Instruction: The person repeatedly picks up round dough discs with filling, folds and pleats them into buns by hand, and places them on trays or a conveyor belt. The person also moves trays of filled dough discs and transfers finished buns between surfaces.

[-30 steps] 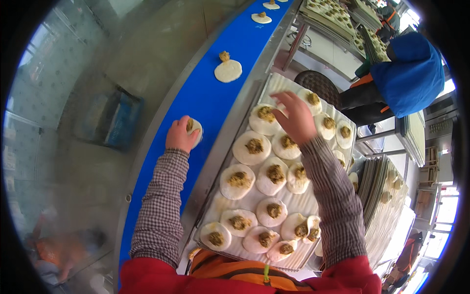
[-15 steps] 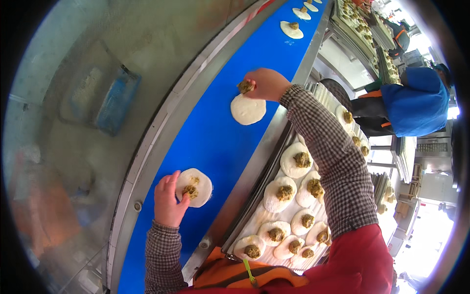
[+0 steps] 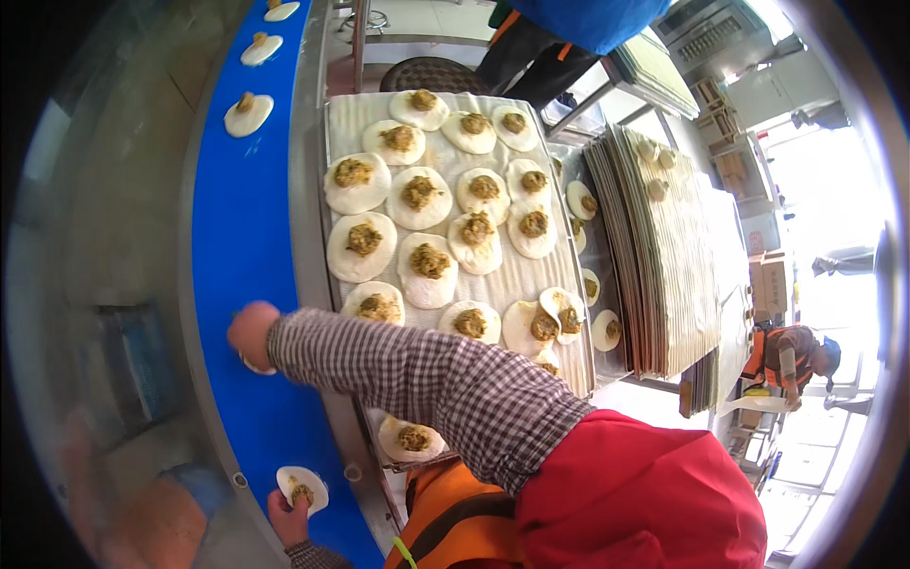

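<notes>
My left hand [image 3: 287,517] is at the lower end of a blue conveyor belt [image 3: 242,213]. Its thumb and fingers pinch the near edge of a flat white dough round [image 3: 318,482], the thumb close to a lump of brownish-green filling [image 3: 301,494]. Farther up the belt, my right hand [image 3: 253,332] is curled closed and slightly blurred. Beneath it another dough round [image 3: 258,367] shows only as a pale edge. What the right fingers hold, if anything, is hidden. Beyond it lie several dough rounds with filling, one of them nearest [image 3: 248,116].
Right of the belt, a cloth-lined tray [image 3: 334,128] holds several filled dough rounds. Past it stand stacked trays [image 3: 654,256]. A person in blue [image 3: 597,19] stands at the far side, and another person in an orange vest [image 3: 794,356] is at the right.
The view has swung right, showing more of the tray. My right hand, earlier holding a filling lump at a dough round's far edge, now covers most of a round. The left hand remains on its round.
</notes>
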A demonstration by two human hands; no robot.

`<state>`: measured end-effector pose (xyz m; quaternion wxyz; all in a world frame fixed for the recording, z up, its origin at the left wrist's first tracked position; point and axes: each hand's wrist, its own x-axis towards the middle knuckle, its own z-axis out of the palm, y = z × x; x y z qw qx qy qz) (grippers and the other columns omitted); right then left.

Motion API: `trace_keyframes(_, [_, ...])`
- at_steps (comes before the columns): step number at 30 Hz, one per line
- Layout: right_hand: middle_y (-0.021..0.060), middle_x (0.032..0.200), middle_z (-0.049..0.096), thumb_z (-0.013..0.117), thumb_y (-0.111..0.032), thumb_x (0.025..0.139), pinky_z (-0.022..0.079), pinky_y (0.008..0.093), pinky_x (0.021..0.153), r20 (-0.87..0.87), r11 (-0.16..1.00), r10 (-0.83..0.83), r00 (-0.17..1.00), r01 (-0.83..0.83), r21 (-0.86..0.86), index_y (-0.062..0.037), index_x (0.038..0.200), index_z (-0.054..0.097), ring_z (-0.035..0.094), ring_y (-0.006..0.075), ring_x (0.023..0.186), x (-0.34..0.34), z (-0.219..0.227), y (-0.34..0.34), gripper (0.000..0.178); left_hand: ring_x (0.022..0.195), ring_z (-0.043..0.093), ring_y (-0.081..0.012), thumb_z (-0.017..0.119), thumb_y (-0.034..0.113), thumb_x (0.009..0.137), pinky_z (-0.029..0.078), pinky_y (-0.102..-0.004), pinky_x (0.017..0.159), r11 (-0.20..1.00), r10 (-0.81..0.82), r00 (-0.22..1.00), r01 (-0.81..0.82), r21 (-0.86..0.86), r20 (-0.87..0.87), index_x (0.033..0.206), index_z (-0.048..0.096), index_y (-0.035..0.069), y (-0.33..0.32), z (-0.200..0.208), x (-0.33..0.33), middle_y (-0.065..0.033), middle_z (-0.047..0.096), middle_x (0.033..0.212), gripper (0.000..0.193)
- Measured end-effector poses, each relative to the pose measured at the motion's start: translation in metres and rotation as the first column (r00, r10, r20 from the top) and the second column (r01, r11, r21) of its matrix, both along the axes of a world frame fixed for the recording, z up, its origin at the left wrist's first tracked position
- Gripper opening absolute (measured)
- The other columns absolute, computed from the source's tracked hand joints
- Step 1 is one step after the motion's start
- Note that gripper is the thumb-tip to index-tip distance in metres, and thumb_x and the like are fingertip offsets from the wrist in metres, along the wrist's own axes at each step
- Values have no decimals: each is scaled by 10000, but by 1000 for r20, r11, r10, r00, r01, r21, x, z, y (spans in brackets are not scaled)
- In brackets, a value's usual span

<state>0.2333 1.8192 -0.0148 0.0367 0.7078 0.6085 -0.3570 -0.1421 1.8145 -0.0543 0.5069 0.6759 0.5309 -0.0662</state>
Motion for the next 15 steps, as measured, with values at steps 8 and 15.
trace_keyframes(8, [171,966,623,783,-327,667,530,394,753,-705,548,-266,658,705,451,-11,1066,549,631,306,868,18,71,-211,560,1076,548,-282,555,209,856,453,-463,912,829,539,811,-464,-311,227,1238,501,41,-24,37,-47,-128,566,1155,421])
trace_keyframes(15, [126,989,637,772,-227,722,529,322,803,-644,182,-724,247,969,167,-21,1153,535,632,199,896,93,77,-441,533,1211,492,-286,421,221,903,420,-456,1003,715,533,580,81,-694,616,1367,390,14,-88,106,167,-162,480,1344,509])
